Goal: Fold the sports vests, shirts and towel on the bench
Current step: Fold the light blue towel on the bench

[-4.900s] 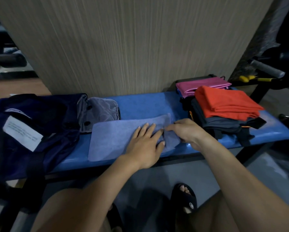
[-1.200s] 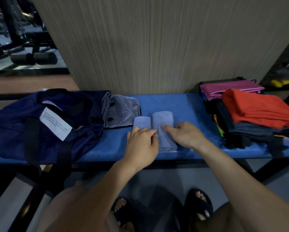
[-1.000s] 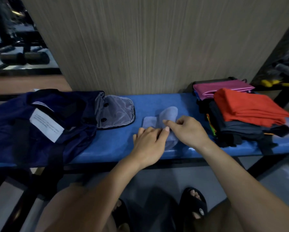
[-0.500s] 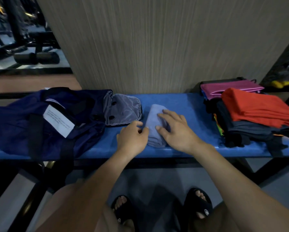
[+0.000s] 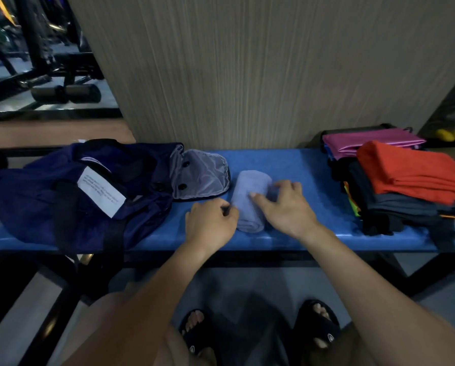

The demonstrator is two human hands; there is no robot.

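Frame centre: towel (image 5: pixel 250 200) lies folded narrow on bench (image 5: pixel 300 165). Right hand (image 5: pixel 287 207) rests flat on it, apparently pinning the fold. Left hand (image 5: pixel 210 223), curled, touches its edge; grip unclear.

A small grey-blue towel (image 5: pixel 250 199), folded into a narrow bundle, lies mid-way along the blue worktop (image 5: pixel 300 167). The right hand (image 5: pixel 287 207) rests on its right side with fingers spread; the left hand (image 5: pixel 210 223), loosely curled, touches its left edge. A navy bag (image 5: pixel 76 188) lies left, and a stack of folded clothes (image 5: pixel 405 186) lies right.
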